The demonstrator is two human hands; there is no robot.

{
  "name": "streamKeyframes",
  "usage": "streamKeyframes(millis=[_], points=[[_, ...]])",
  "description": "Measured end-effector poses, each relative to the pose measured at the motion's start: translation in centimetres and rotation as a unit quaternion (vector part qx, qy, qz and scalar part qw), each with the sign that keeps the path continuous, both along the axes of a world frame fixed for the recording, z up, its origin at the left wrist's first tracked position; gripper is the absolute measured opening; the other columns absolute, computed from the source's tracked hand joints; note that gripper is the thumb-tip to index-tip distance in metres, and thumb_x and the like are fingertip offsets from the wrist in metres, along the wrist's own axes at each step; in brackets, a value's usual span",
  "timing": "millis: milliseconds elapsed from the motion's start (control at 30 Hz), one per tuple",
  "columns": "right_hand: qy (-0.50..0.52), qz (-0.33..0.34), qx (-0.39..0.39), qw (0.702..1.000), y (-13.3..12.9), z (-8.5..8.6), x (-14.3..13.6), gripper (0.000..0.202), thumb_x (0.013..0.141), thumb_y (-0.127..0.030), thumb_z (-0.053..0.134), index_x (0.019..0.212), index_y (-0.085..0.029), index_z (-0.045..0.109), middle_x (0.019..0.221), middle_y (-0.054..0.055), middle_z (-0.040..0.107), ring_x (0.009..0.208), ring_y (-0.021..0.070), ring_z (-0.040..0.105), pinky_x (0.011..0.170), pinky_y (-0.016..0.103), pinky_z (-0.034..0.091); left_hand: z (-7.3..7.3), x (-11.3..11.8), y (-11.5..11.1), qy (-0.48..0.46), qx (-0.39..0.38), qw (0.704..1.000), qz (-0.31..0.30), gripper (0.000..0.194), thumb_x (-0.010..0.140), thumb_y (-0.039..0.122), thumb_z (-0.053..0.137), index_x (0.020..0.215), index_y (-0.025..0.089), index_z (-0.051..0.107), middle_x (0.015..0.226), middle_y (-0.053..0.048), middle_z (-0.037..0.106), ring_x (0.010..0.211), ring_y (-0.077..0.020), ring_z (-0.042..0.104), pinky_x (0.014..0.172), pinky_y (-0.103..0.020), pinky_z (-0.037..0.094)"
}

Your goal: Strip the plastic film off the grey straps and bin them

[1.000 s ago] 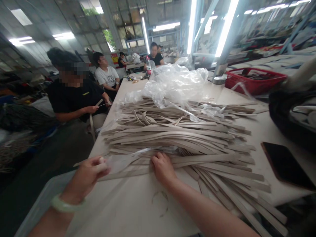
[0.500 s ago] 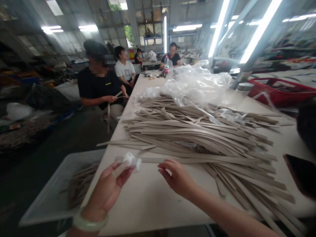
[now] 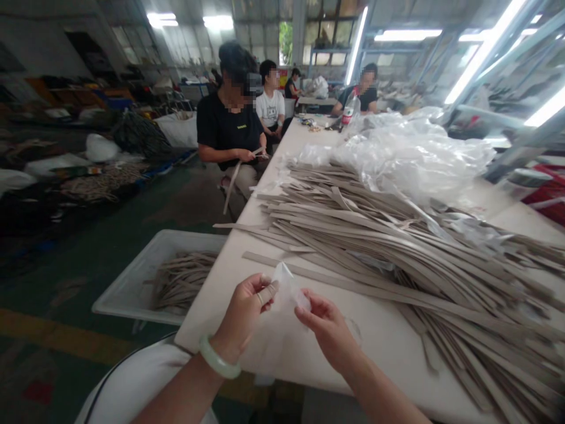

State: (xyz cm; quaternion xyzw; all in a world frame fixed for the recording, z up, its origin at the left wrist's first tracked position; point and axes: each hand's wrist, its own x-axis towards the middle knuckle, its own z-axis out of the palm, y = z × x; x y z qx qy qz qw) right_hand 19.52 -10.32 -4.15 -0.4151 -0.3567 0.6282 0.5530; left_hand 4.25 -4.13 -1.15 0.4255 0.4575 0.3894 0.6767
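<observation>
Between my two hands stretches a small piece of thin, clear-white plastic film [image 3: 285, 288], perhaps a little bag. My left hand [image 3: 248, 307] pinches its left side; a ring and a pale green bangle [image 3: 219, 358] are on that hand and wrist. The right edge of the film is pinched by my right hand [image 3: 325, 321]. Both hands are above the near part of the pale table [image 3: 282, 353]. Just beyond them lies a large heap of long beige-grey flat strips [image 3: 353, 235], fanning out to the right.
Crumpled clear plastic sheeting [image 3: 410, 147] covers the heap's far side. A white tub [image 3: 128, 277] of strips stands left of the table. A co-worker in black [image 3: 229, 129] sits along the left edge holding a strip. A bottle [image 3: 350, 109] stands at the far end.
My right hand has come over to the plastic and now grips it too. The bunched white plastic is spread flatter between both hands. The view has swung left.
</observation>
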Motion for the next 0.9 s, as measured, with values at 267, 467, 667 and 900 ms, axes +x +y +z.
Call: streamKeyframes(millis=[267,467,667,900], points=[[0.068,0.129,-0.086,0.986,-2.4,0.4,4.8,0.033,0.083,-0.042,0.065,0.066,-0.018,0.051,0.044,-0.011,0.025,0.038,0.0041,0.019,0.042,0.021,0.014,1.5,-2.9,1.7,-0.002,0.082,0.990,0.116,0.022,0.067,0.027,0.072,0.064,0.015,0.054,0.057,0.005,0.047,0.052,-0.0057,0.038,0.051,-0.017,0.030],[0.032,0.064,-0.082,0.994,-1.9,1.3,6.4,0.028,0.075,-0.037,0.074,0.069,-0.017,0.055,0.049,-0.008,0.033,0.043,0.0042,0.020,0.045,0.023,0.012,1.3,-4.0,2.7,0.020,0.095,0.984,0.149,0.026,0.066,0.032,0.072,0.062,0.016,0.051,0.055,0.005,0.045,0.050,-0.0067,0.038,0.048,-0.018,0.028],[0.080,0.022,-0.100,0.992,-0.7,1.7,4.9,0.033,0.073,-0.034,0.075,0.064,-0.016,0.049,0.049,-0.009,0.034,0.039,0.0008,0.019,0.043,0.021,0.012,1.0,-3.7,2.2,0.363,0.333,0.848,0.194,0.045,0.070,0.026,0.069,0.111,0.012,0.058,0.107,-0.013,0.055,0.093,-0.0239,0.054,0.081,-0.036,0.045],[-0.003,0.063,-0.161,0.985,-1.1,2.2,2.7,0.040,0.067,-0.045,0.077,0.060,-0.015,0.053,0.039,-0.010,0.035,0.034,0.0009,0.022,0.036,0.018,0.010,2.4,-1.1,0.2,0.277,0.496,0.783,-0.255,0.023,0.093,0.027,0.047,0.107,0.018,0.062,0.106,-0.009,0.063,0.106,-0.0196,0.054,0.096,-0.034,0.042]])
